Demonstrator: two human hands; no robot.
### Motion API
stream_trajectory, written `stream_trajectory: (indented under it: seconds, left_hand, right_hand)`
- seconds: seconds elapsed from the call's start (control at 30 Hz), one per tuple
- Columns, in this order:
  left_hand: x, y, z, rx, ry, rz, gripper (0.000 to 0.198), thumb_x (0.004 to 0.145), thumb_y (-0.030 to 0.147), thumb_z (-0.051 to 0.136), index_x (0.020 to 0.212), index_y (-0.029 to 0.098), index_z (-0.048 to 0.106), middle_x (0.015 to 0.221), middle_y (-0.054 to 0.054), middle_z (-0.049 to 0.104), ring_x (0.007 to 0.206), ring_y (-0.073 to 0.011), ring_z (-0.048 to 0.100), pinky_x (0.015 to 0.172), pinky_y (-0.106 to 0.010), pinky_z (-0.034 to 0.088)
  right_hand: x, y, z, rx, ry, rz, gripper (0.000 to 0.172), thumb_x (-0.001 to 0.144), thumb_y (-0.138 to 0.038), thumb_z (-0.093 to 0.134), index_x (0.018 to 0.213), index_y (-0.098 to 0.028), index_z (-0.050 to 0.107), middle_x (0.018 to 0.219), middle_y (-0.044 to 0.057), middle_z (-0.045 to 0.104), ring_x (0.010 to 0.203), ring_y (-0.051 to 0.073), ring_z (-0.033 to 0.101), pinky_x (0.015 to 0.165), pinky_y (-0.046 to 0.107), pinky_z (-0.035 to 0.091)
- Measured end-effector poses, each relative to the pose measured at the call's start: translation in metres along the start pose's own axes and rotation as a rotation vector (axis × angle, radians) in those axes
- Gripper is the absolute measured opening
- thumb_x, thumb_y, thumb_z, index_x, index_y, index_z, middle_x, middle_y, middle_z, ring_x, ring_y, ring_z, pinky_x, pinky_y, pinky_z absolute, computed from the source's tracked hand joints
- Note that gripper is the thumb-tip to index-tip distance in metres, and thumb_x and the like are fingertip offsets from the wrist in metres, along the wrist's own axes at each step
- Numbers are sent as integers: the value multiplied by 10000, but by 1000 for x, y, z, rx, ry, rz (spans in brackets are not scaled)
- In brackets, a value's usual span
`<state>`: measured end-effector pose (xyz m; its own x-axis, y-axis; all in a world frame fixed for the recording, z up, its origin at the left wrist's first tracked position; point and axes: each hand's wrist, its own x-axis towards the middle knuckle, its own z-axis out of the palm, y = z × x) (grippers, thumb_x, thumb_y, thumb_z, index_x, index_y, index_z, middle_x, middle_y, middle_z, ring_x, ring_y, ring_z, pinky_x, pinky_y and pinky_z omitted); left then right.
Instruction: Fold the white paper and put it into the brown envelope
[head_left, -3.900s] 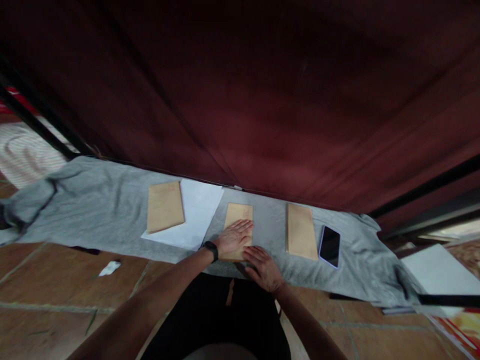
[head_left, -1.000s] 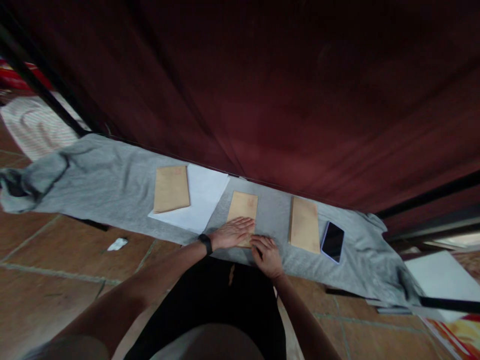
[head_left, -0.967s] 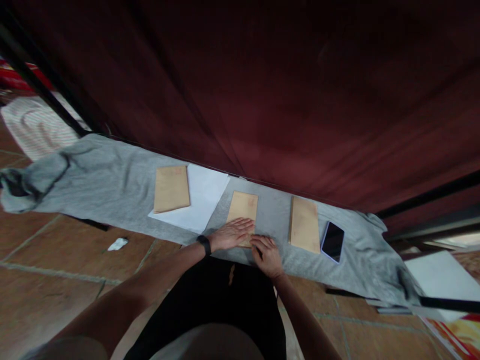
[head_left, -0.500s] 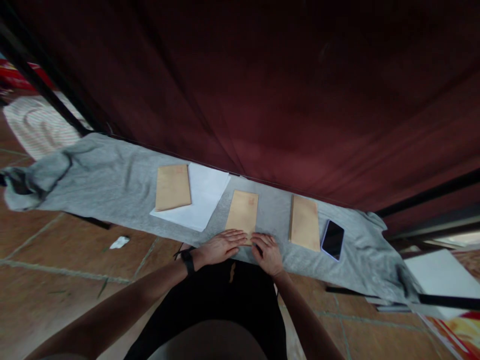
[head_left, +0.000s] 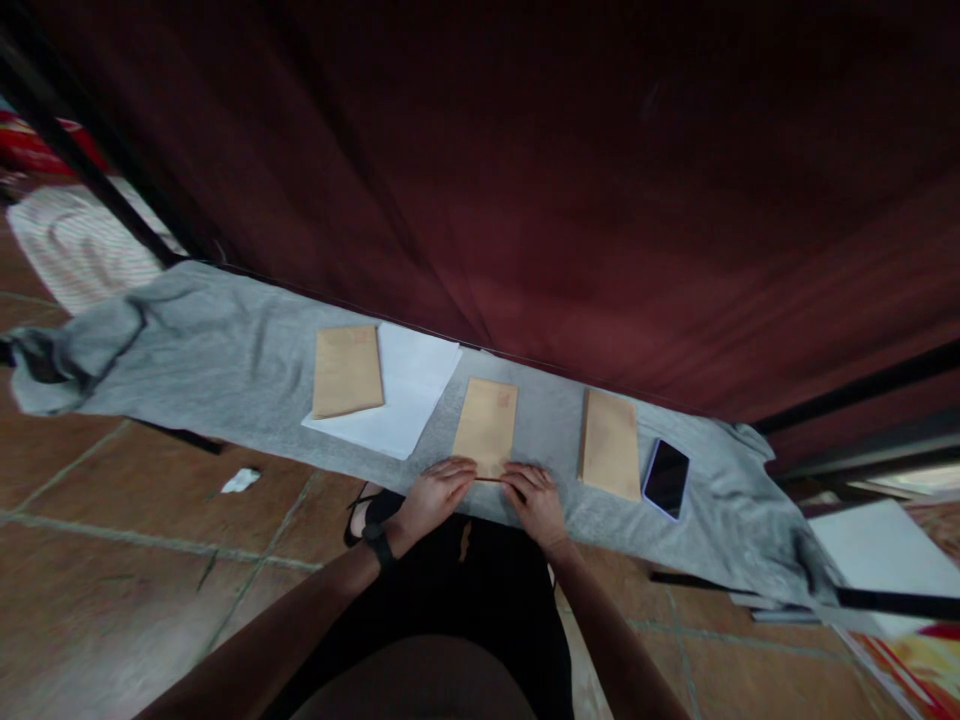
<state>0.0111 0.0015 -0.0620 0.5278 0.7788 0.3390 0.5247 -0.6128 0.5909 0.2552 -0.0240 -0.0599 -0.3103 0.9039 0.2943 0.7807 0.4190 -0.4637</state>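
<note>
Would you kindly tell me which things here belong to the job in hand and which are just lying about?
Likely in the job:
middle brown packet, touched by left hand and right hand
left brown packet, partly on white paper
right brown packet
grey cloth underneath

Probably just lying about:
phone
white scrap on the floor

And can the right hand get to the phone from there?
Probably yes: nothing covers the phone, and the brown stack beside it lies flat, so the right hand could likely reach across.
</note>
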Motion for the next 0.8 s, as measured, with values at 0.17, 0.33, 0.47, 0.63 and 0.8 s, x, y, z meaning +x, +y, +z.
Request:
stream_trajectory:
  seconds: [0.17, 0.33, 0.47, 0.63, 0.8]
  left_hand:
    - [4, 8, 1, -43, 64, -50, 252, 1015, 260, 452, 1062, 224, 696, 1152, -59, 715, 1122, -206, 643, 1007, -405, 524]
    - [8, 2, 5, -16, 131, -122, 183, 997, 239, 483, 993, 207, 662, 1067, -64, 698, 1069, -216, 618, 973, -405, 518]
    - [8, -6, 7, 10, 132, -135, 142, 982, 226, 501, 950, 211, 639, 1035, -58, 666, 1028, -220, 591, 947, -408, 513]
    - [8, -6, 10, 23, 160, -140, 145, 977, 219, 505, 904, 222, 630, 1014, -52, 648, 1015, -224, 572, 929, -408, 509]
    - [9, -3, 9, 10, 173, -138, 152, 976, 211, 503, 886, 213, 624, 992, -56, 641, 998, -222, 567, 914, -400, 509]
  right_hand:
    - [0, -1, 2, 3, 24, 9, 197, 1008, -311, 520, 1040, -286, 713, 1154, 33, 718, 1066, 210, 638, 963, 397, 441]
    - [1, -1, 4, 6, 30, 19, 192, 1015, -315, 507, 1010, -277, 696, 1147, 33, 720, 1055, 215, 638, 951, 398, 435]
    - [1, -1, 5, -5, 30, 25, 175, 1010, -306, 515, 988, -269, 685, 1143, 30, 721, 1054, 212, 636, 951, 393, 431]
    - [1, -1, 6, -9, 28, 21, 169, 1014, -309, 511, 989, -269, 674, 1149, 31, 719, 1062, 213, 633, 954, 391, 426]
    - [0, -2, 5, -29, 46, 24, 179, 1013, -252, 498, 1036, -258, 676, 1162, 35, 720, 1083, 214, 633, 970, 393, 432]
